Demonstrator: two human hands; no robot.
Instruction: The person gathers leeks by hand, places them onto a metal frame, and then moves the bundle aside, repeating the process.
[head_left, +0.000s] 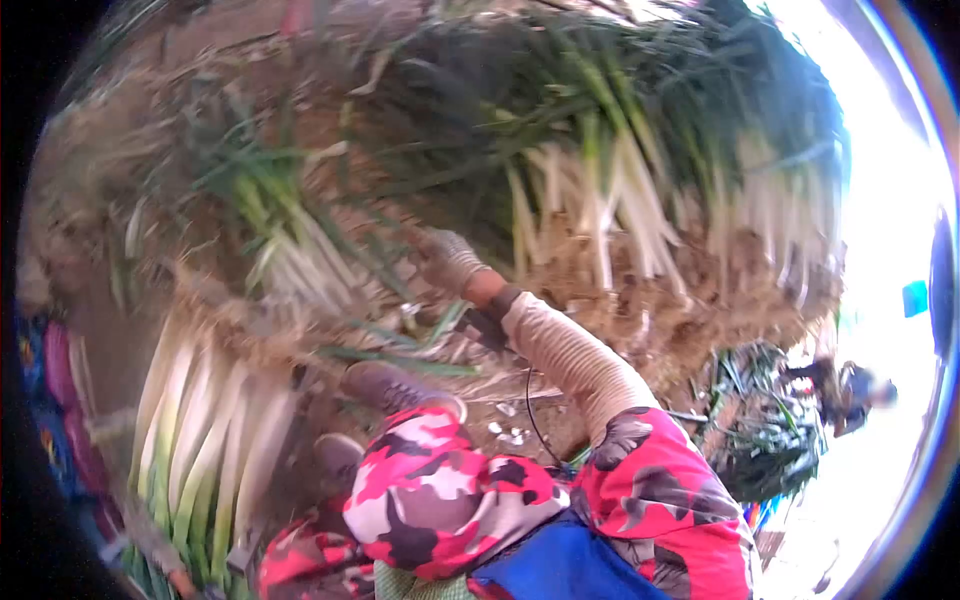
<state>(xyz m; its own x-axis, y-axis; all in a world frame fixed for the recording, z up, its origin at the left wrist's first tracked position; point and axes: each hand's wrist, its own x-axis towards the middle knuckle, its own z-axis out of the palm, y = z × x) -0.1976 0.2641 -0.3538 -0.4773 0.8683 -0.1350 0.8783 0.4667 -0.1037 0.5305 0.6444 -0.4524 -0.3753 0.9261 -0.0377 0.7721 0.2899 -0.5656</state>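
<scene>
My right hand, in a pale, soiled glove, reaches forward at the middle of the head view. Its fingers are blurred against the brown ground litter, so their closure and any hold cannot be made out. Just left of it lies a small bunch of green onions with pale stalks. Beyond and to the right of the hand spreads a large pile of long green onions, with earthy roots facing me. More thick white stalks lie at the lower left, roots pointing away. My left hand is not in view.
Two shoes, one a grey shoe, stand below the hand. Loose leaves litter the soil beside it. Another heap of greens lies at the right, near a distant person. A dark cable hangs near my right forearm.
</scene>
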